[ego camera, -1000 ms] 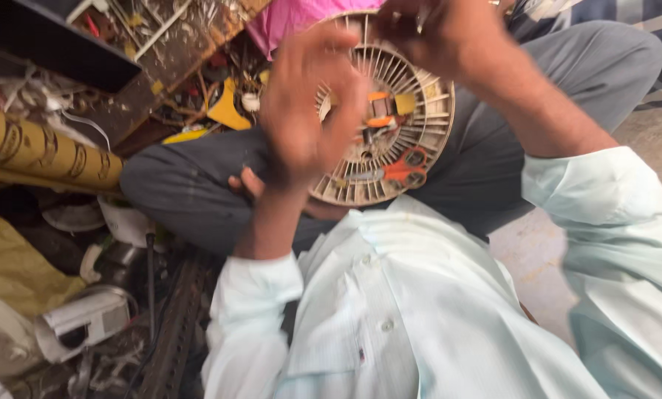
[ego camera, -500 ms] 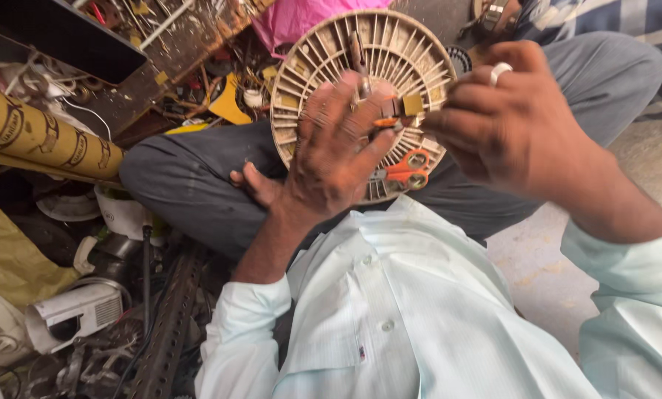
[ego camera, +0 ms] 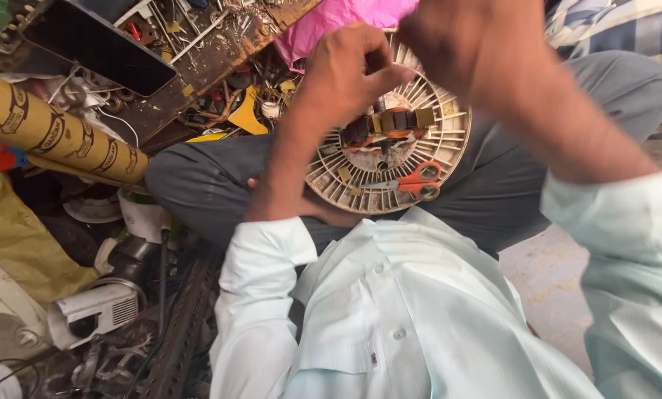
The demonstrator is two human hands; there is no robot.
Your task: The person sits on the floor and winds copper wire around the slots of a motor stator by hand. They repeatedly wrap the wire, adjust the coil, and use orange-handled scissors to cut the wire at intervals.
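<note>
The round slatted fan grille (ego camera: 390,174) rests on the person's lap; orange-handled scissors (ego camera: 412,181) lie on it; the left hand (ego camera: 349,70) is curled shut above it (holding nothing visible); the right hand (ego camera: 449,37) is blurred, grip unclear.

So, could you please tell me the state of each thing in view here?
Round slotted disc: resting flat on the lap.
Orange-handled scissors: closed, lying on the disc.
Left hand: fingers curled, over the disc.
Right hand: raised, blurred, grip unclear.
Cardboard tube: lying on its side.
</note>
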